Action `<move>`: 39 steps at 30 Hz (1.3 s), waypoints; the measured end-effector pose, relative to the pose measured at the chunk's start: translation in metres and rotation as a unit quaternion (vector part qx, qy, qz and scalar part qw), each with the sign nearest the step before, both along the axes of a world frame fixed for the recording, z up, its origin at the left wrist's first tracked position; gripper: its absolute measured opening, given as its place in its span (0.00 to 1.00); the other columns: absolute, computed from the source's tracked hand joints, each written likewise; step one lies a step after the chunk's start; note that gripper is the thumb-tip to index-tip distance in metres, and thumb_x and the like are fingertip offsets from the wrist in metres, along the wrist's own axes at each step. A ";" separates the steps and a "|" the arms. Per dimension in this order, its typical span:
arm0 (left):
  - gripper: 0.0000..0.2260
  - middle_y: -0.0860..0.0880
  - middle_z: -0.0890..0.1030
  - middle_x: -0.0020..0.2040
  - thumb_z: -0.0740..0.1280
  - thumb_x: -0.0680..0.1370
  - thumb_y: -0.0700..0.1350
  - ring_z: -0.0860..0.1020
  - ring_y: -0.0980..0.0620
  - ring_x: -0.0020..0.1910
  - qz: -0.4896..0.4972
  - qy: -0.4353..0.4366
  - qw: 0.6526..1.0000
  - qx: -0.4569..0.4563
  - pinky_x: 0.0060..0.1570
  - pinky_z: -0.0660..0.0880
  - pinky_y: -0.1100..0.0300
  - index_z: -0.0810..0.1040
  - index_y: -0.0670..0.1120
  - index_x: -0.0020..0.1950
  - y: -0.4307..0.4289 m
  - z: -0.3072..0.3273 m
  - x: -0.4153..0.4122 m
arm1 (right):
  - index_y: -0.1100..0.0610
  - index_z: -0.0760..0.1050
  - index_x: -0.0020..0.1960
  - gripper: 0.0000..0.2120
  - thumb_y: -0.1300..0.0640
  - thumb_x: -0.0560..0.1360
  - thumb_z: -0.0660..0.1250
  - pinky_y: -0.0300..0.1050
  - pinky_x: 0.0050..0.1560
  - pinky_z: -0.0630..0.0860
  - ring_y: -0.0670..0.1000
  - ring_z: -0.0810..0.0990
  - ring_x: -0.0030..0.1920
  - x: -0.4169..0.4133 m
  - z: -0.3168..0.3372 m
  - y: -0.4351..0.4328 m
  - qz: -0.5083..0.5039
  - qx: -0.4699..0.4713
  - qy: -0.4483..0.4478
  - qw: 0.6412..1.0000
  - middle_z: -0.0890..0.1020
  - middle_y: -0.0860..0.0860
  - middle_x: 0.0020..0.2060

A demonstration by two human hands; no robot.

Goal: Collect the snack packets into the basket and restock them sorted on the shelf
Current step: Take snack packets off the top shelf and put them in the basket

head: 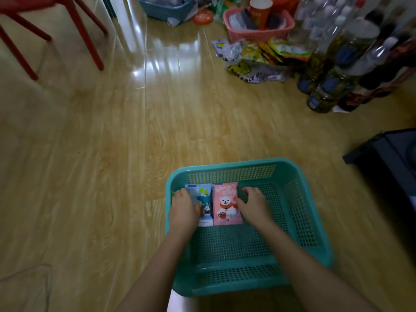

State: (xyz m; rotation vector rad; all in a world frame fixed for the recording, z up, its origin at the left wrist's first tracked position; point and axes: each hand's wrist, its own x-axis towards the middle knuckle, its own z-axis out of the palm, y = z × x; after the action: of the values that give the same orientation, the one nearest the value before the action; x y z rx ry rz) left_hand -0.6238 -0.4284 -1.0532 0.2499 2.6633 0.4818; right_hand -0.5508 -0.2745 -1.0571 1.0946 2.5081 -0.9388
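A teal mesh basket [299, 199] sits on the wooden floor in front of me. Two snack packets lie side by side in its far left corner: a blue one with a rabbit [206, 206] and a pink one with a white bear [226, 203]. My left hand [183, 210] rests on the blue packet's left edge, fingers curled over it. My right hand [254, 204] touches the pink packet's right edge. Whether either hand truly grips its packet is unclear. A heap of more snack packets [258, 55] lies on the floor at the far right.
A pink basket [258, 32] holding an orange cup and a blue basket [164, 7] stand at the back. Bottles [333, 70] crowd the right side. Red chair legs [90, 41] stand far left. A dark low object [387, 158] sits at right.
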 end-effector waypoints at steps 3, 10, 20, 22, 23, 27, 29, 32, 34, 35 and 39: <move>0.08 0.43 0.78 0.53 0.58 0.79 0.44 0.77 0.43 0.51 -0.051 0.042 0.998 0.017 0.43 0.69 0.54 0.72 0.42 0.54 -0.006 0.072 -0.010 | 0.56 0.74 0.62 0.14 0.56 0.78 0.60 0.49 0.57 0.74 0.52 0.76 0.57 0.009 0.075 0.017 0.017 -0.005 0.043 0.999 0.77 0.51 0.61; 0.10 0.46 0.82 0.48 0.58 0.80 0.47 0.79 0.45 0.46 -0.158 0.133 0.978 0.013 0.35 0.66 0.57 0.77 0.44 0.52 0.003 0.361 -0.029 | 0.53 0.78 0.57 0.11 0.56 0.77 0.62 0.47 0.55 0.74 0.52 0.78 0.56 0.050 0.369 0.065 -0.016 0.041 0.130 0.990 0.80 0.49 0.56; 0.09 0.50 0.82 0.44 0.61 0.78 0.51 0.81 0.44 0.43 -0.271 0.240 0.930 0.067 0.38 0.76 0.54 0.77 0.48 0.50 0.036 0.774 0.010 | 0.50 0.75 0.59 0.11 0.53 0.78 0.61 0.41 0.47 0.70 0.48 0.76 0.54 0.196 0.777 0.102 -0.087 0.159 0.157 0.971 0.78 0.46 0.56; 0.09 0.50 0.82 0.43 0.61 0.78 0.50 0.80 0.44 0.43 -0.298 0.261 0.915 0.075 0.36 0.71 0.56 0.77 0.48 0.50 0.043 0.826 0.024 | 0.50 0.75 0.59 0.11 0.53 0.78 0.61 0.42 0.47 0.72 0.49 0.76 0.56 0.228 0.825 0.098 -0.106 0.179 0.160 0.965 0.77 0.46 0.57; 0.09 0.50 0.81 0.42 0.61 0.78 0.50 0.80 0.44 0.43 -0.317 0.271 0.905 0.079 0.35 0.69 0.57 0.77 0.48 0.50 0.046 0.846 0.032 | 0.50 0.75 0.59 0.11 0.53 0.78 0.60 0.44 0.48 0.73 0.50 0.76 0.56 0.243 0.846 0.094 -0.117 0.189 0.159 0.962 0.77 0.46 0.57; 0.08 0.50 0.81 0.40 0.61 0.78 0.52 0.80 0.44 0.40 -0.390 0.284 0.869 0.111 0.34 0.73 0.55 0.76 0.49 0.48 0.056 0.897 0.064 | 0.51 0.75 0.59 0.11 0.53 0.78 0.60 0.44 0.48 0.72 0.49 0.76 0.55 0.312 0.898 0.069 -0.189 0.245 0.175 0.935 0.77 0.46 0.55; 0.08 0.49 0.81 0.39 0.62 0.77 0.52 0.80 0.44 0.39 -0.421 0.288 0.850 0.131 0.34 0.75 0.54 0.76 0.49 0.46 0.060 0.907 0.081 | 0.50 0.75 0.59 0.11 0.52 0.78 0.60 0.45 0.46 0.73 0.48 0.76 0.51 0.344 0.913 0.050 -0.227 0.269 0.168 0.921 0.77 0.46 0.53; 0.07 0.50 0.81 0.38 0.64 0.76 0.50 0.80 0.46 0.37 -0.482 0.292 0.808 0.170 0.32 0.73 0.56 0.76 0.49 0.44 0.073 0.918 0.115 | 0.49 0.75 0.59 0.11 0.51 0.78 0.61 0.49 0.45 0.76 0.48 0.76 0.50 0.393 0.926 0.013 -0.295 0.296 0.164 0.893 0.77 0.45 0.52; 0.06 0.51 0.81 0.39 0.64 0.76 0.51 0.80 0.47 0.38 -0.519 0.290 0.782 0.186 0.31 0.72 0.57 0.76 0.50 0.44 0.086 0.927 0.139 | 0.47 0.75 0.59 0.11 0.51 0.77 0.61 0.47 0.46 0.76 0.47 0.77 0.51 0.423 0.932 -0.010 -0.339 0.306 0.163 0.875 0.77 0.43 0.53; 0.06 0.51 0.81 0.40 0.64 0.76 0.51 0.79 0.47 0.38 -0.540 0.287 0.767 0.194 0.31 0.72 0.57 0.76 0.50 0.44 0.093 0.930 0.154 | 0.47 0.75 0.59 0.11 0.51 0.77 0.61 0.47 0.46 0.76 0.47 0.77 0.51 0.439 0.936 -0.021 -0.361 0.312 0.156 0.865 0.77 0.42 0.53; 0.07 0.51 0.81 0.40 0.63 0.76 0.53 0.80 0.46 0.41 -0.601 0.284 0.708 0.240 0.33 0.73 0.56 0.76 0.51 0.45 0.127 0.948 0.219 | 0.47 0.75 0.58 0.11 0.51 0.77 0.62 0.51 0.50 0.77 0.49 0.77 0.54 0.503 0.953 -0.061 -0.450 0.349 0.138 0.811 0.78 0.44 0.53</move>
State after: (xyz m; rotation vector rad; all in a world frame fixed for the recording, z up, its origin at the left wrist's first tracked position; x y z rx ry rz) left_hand -0.4047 -0.3011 -0.1055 2.3835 2.0703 0.6463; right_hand -0.0476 -0.3354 -0.1037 2.6984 2.5742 -0.2673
